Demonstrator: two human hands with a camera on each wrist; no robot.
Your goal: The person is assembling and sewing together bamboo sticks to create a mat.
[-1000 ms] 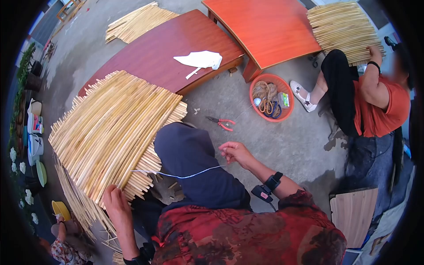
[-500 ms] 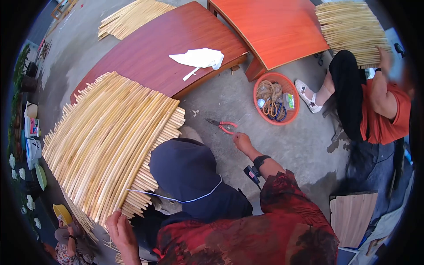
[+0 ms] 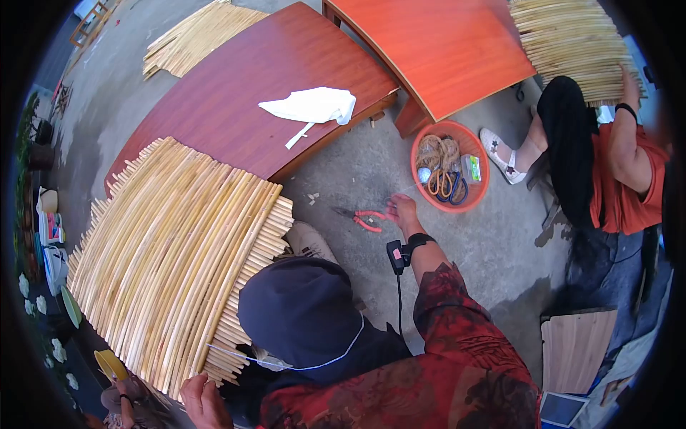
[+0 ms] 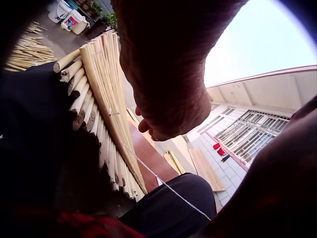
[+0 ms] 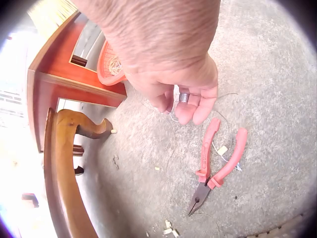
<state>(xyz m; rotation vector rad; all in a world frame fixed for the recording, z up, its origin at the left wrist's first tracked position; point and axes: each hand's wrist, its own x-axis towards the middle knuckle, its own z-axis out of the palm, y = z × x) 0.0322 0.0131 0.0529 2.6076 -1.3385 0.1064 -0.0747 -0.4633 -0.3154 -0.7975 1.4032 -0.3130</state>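
A mat of pale reed stalks lies at the left, partly over the purple-brown table. My left hand is at its near corner, fingers bent over the stalk ends. I cannot tell whether it grips them. A white string runs from the mat's outer stalk across my dark-clothed leg. Over the concrete floor, my right hand hangs with fingers loosely curled beside red-handled pliers. In the head view, its fingertips are close to the handles of those pliers. Their jaws point away from the hand.
Beyond my right hand stands an orange basket with twine, scissors and a small green box. White cloth lies on the purple-brown table. An orange table and a seated person are at the right.
My right hand has let go of the string and moved forward to the pliers. The string now drapes slack over my leg. My left hand stays by the mat's near corner.
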